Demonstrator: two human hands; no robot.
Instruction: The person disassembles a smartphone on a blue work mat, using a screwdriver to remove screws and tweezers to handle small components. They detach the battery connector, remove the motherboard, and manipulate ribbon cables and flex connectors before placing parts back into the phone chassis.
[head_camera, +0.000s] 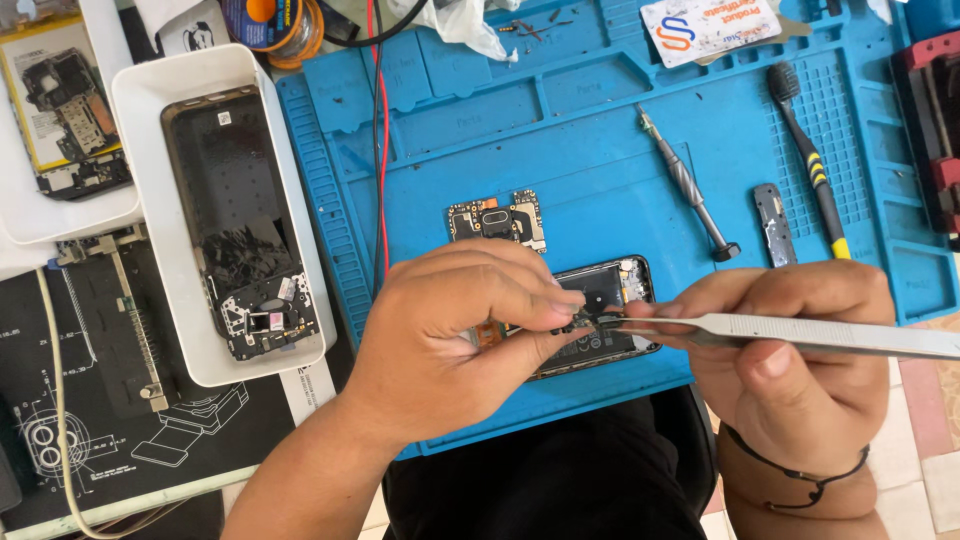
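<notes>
An opened phone (605, 290) lies on the blue repair mat (560, 150), its insides showing. My left hand (450, 335) covers the phone's left part, thumb and forefinger pinched on a small piece at its middle. My right hand (800, 360) holds metal tweezers (790, 333) whose tips meet the phone right beside my left fingertips. A loose circuit board (497, 218) sits on the mat just above my left hand.
A small screwdriver (688, 185), a black brush (810, 155) and a small grey part (774, 224) lie on the mat's right. A white tray (150, 120) at left holds a stripped phone frame (240, 215). Red and black wires (380, 130) cross the mat.
</notes>
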